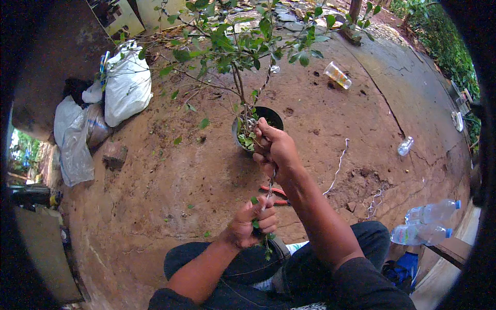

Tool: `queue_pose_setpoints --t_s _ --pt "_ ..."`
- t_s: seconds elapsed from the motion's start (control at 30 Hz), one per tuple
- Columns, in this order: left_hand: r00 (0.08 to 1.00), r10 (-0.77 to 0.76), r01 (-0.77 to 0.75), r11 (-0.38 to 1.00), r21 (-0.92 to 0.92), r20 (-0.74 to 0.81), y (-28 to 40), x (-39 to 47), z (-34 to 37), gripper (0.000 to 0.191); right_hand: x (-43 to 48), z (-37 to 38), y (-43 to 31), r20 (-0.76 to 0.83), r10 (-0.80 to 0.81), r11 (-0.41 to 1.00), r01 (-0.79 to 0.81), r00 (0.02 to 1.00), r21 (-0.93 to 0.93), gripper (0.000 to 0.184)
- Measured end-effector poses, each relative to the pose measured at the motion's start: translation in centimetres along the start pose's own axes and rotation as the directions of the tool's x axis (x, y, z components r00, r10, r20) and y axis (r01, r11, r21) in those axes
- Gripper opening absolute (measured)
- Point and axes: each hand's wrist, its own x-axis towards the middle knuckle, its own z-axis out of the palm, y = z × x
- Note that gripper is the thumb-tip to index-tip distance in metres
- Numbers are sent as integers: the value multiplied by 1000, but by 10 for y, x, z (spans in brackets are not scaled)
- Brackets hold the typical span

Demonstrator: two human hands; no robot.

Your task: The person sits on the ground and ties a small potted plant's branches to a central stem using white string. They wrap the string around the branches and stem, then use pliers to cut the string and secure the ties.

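Note:
A leafy shrub (240, 83) with several thin stems stands in a round black plastic pot (276, 113) on the bare ground. My right hand (277, 147) is at the pot's near rim, its fingers closed around a stem wound with whitish wire (271, 181). Closer to my lap, my left hand (254, 223) grips the same wired stem lower down, with small green leaves poking out between and below the fingers. Under my right forearm lies a pair of red-handled pliers (277, 190), its jaws hidden from view.
Loose white wire (341, 166) and a tangled piece (374, 203) lie right of the pot. Two plastic bottles (420, 234) stand or lie near my right knee. A plastic cup (338, 75) lies beyond. White sacks (128, 85) and a stone (115, 154) are at the left.

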Motion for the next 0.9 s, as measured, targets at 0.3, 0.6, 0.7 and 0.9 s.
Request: queue_pose_setpoints --t_s 0.3,0.6,0.7,0.9 --pt "940 339 -7 -91 996 38 14 10 15 28 -11 18 -3 -150 19 994 -35 988 -102 33" --pt "814 574 340 -599 725 93 5 13 10 27 -7 10 -4 -89 -2 997 -5 996 -77 33" --pt "796 603 279 -432 858 45 6 11 7 28 -7 9 1 -58 -10 986 1 998 -167 34" --pt "804 346 302 464 833 -484 17 2 0 37 -1 3 4 37 -55 979 61 998 -195 37"
